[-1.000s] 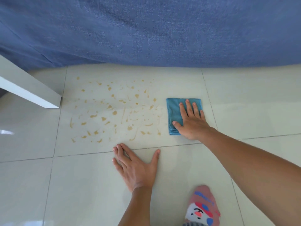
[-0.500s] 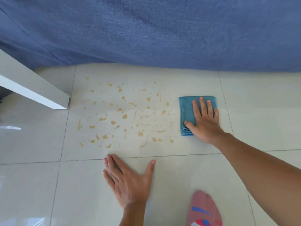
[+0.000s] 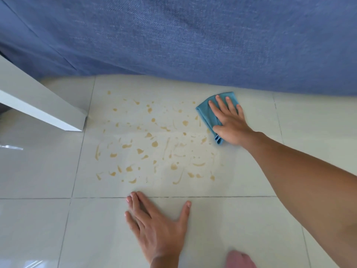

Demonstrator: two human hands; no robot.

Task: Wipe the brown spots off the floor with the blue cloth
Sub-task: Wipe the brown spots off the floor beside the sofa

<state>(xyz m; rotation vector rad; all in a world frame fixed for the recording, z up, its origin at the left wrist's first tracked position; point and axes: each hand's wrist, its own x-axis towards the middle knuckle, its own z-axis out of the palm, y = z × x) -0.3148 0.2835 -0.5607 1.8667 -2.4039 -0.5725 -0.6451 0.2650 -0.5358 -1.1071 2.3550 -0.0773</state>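
Many brown spots (image 3: 154,144) and smears are scattered over one pale floor tile (image 3: 135,188). A folded blue cloth (image 3: 206,113) lies at the right edge of the spotted patch, close to the blue fabric. My right hand (image 3: 229,120) presses flat on the cloth with fingers spread, covering most of it. My left hand (image 3: 156,225) rests flat on the tile below the spots, fingers apart, holding nothing.
Blue upholstery fabric (image 3: 193,39) fills the top of the view and overhangs the floor. A white furniture leg (image 3: 44,111) slants in from the left beside the spots. A pink sock toe (image 3: 239,260) shows at the bottom edge.
My right hand has slid the cloth up toward the blue fabric and turned it at an angle. The left hand stays planted on the tile.
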